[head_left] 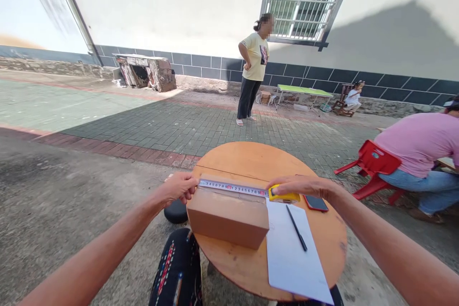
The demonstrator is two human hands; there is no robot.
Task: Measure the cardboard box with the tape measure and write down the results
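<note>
A brown cardboard box [227,215] lies on a small round wooden table [251,160]. A white measuring tape blade [232,188] is stretched along the box's far top edge. My left hand [178,188] pinches the blade's end at the box's left corner. My right hand [300,185] is closed over the yellow tape case [285,196] at the box's right corner. A white sheet of paper [293,253] lies to the right of the box with a black pen [296,221] on it. A phone with a red case [315,202] rests just beyond the paper.
A person in a yellow shirt [254,64] stands on the paving beyond the table. A person in a pink shirt [423,153] sits on a red plastic chair [373,165] at the right. A child [353,97] sits by a green table [304,92]. A black round object [175,211] lies on the ground.
</note>
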